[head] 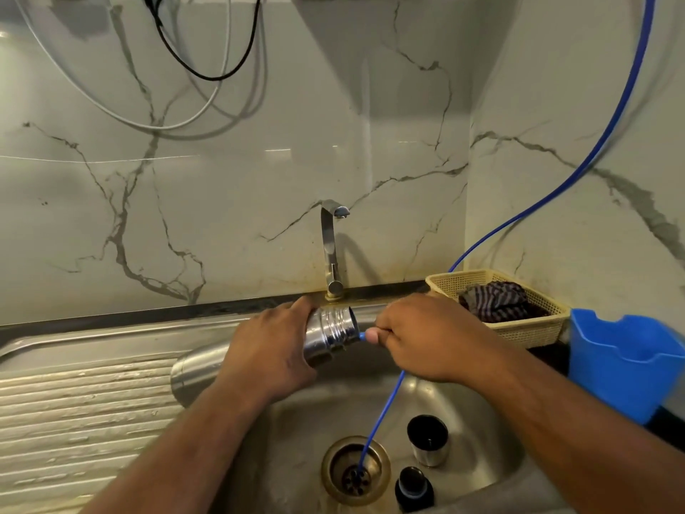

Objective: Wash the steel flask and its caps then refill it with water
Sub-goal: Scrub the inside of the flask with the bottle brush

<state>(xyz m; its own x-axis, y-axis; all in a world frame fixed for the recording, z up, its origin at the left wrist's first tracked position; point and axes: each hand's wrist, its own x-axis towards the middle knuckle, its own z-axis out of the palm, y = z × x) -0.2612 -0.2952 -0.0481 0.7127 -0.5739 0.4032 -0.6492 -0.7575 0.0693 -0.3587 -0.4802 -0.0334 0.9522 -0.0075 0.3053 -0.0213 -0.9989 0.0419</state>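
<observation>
The steel flask (pixel 330 337) lies nearly level over the sink basin (pixel 478 413), its threaded mouth pointing right. My left hand (pixel 267 350) grips it around the upper body. My right hand (pixel 426 337) pinches the tip of a thin blue tube (pixel 381 413) right at the flask's mouth; the tube hangs from that hand down to the brass drain (pixel 356 471). In the basin stand two caps: a steel cup cap (pixel 429 441) upright with its dark inside showing, and a black inner cap (pixel 414 489) near the front.
A steel faucet (pixel 331 246) rises behind the flask, with no water running. A ribbed drainboard (pixel 74 409) lies to the left. At right, a cream basket (pixel 526 330) holds a striped cloth, beside a blue plastic container (pixel 622 369). Cables hang on the marble wall.
</observation>
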